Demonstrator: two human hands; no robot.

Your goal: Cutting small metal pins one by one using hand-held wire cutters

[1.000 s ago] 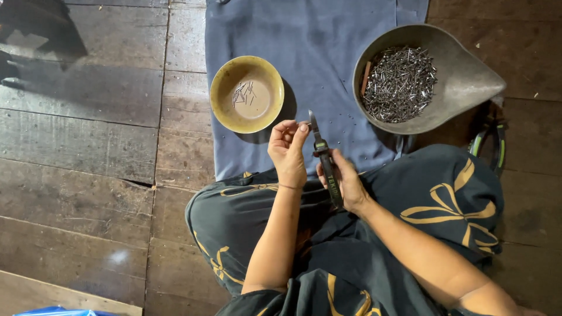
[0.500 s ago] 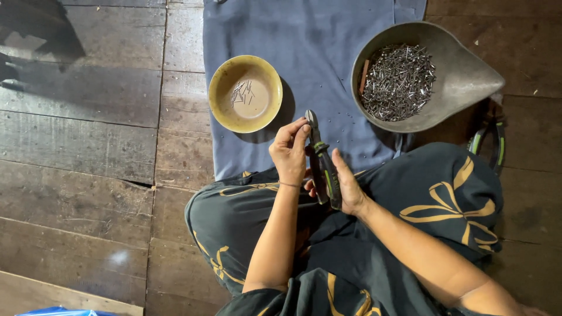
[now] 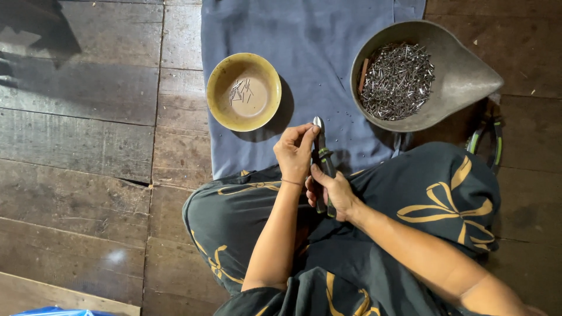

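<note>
Pliers [image 3: 321, 153]: gripped by their handles in our right hand [image 3: 331, 192], over our lap. Our left hand [image 3: 294, 151] pinches at the plier tip. Beyond the pliers: yellow bowl [image 3: 218, 104] far-left, grey scoop of nails [image 3: 462, 76] far-right, on blue cloth [image 3: 316, 47].

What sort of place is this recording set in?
Probably a home or small workshop floor used for handwork: a person sits on worn wooden floorboards, a blue cloth spread in front, with a metal scoop of small nails beside a yellow bowl.
</note>
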